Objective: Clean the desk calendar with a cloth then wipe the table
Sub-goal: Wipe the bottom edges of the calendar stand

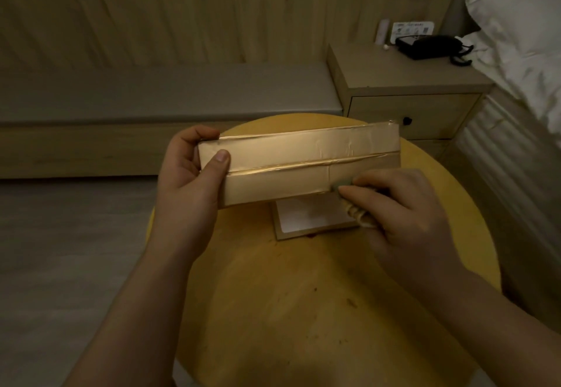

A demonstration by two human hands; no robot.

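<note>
The desk calendar (297, 162) is a long tan cardboard piece with a fold line along its middle, held up above the round wooden table (273, 310). My left hand (189, 186) grips its left end, thumb on the front face. My right hand (400, 213) holds a small bunched cloth (359, 215) and presses it against the calendar's lower right edge. Most of the cloth is hidden under my fingers.
A small card with a white panel (306, 219) lies on the table under the calendar. Dark specks mark the tabletop. Behind stand a bedside cabinet (409, 104) with a black telephone (428, 46), a bed with white bedding (522, 37) at the right, and a low bench (151, 95).
</note>
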